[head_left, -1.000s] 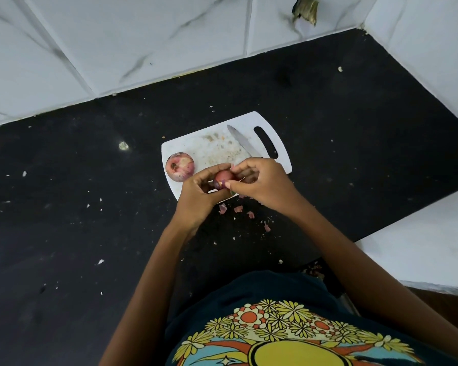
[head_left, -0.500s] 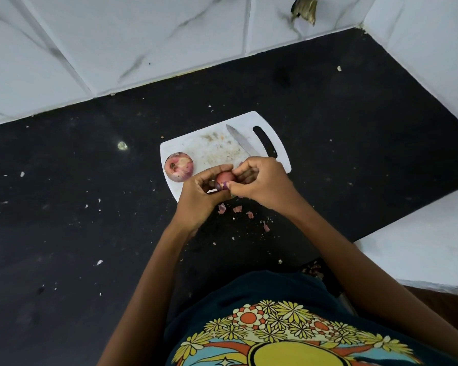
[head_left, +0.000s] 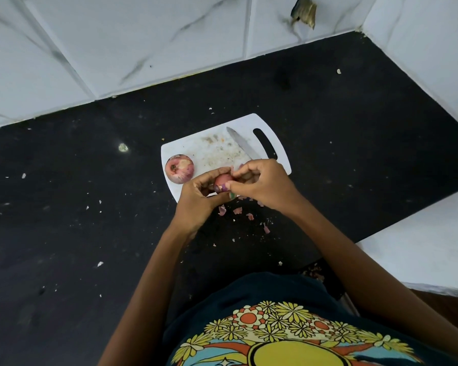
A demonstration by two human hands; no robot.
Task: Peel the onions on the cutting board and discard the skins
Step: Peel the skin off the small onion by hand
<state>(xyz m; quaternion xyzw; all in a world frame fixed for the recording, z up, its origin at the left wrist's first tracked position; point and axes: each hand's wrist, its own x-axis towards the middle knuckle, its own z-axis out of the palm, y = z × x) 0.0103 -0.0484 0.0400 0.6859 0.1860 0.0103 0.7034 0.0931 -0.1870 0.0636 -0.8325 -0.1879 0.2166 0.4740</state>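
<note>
Nearest the person, bits of skin lie scattered on the dark desk, just in front of the cutting board's near edge. Just beyond them, both hands work over that edge. The left hand curls round a small onion and holds it up, while the right hand pinches at its surface with thumb and fingertips, apparently pulling a strip of skin free. So the step in hand looks like the peeling of this small onion, which seems partly stripped, with a purple patch showing at its lower side.

The next move probably calls for tearing the strip loose, turning the onion in the left hand to find another edge, then dropping the piece.

Further out on the white cutting board, a larger onion sits at the left corner with papery skin on it, so it likely waits its turn. A knife lies on the board by the handle slot, its handle hidden behind the right hand. No bin is visible, so the loose scraps on the desk will need gathering. Behind it all stands a tiled wall.
</note>
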